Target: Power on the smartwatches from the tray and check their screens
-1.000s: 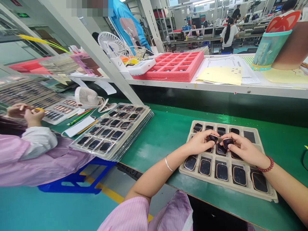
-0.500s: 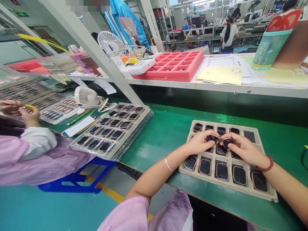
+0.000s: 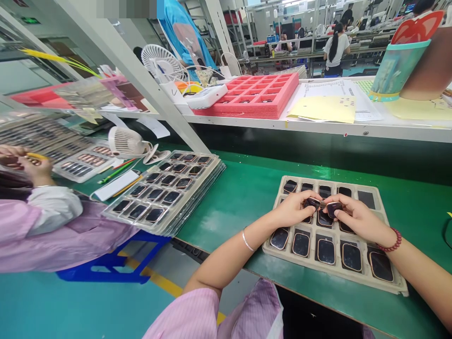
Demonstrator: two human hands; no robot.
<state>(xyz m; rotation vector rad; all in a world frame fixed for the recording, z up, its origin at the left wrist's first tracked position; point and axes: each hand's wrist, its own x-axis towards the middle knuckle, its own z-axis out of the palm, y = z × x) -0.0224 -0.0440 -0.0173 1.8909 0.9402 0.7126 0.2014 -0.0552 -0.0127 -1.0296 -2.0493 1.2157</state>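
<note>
Printed sheets (image 3: 337, 89): on the shelf (image 3: 318, 126); rows of print show, too small to read.
Yellow paper (image 3: 323, 109): overlaps the sheets, with a few small dark marks, illegible.
White box (image 3: 173, 95): a mark like a V on its side; cannot be sure of the letter.
Green sign (image 3: 30, 20): upper left, too blurred to read.
Left hand (image 3: 295, 207): over the tray, forearm slanting up to the right, silver bangle (image 3: 247, 240) at the wrist; fingers pinched narrow on the left piece (image 3: 312, 203).
Right hand (image 3: 357, 219): forearm slanting up to the left, red bead bracelet (image 3: 392, 241) at the wrist; fingers closed on the right piece (image 3: 334, 209), thumb at its near edge.
Held pieces: dark faces, gold-coloured rims, close together above the tray's middle row; whether they touch, cannot tell.
Beige tray (image 3: 400, 288): flat on the green table (image 3: 247, 183), five similar pieces across its front row.
Co-worker's hands (image 3: 35, 168): at far left, around a yellow item (image 3: 37, 156).
</note>
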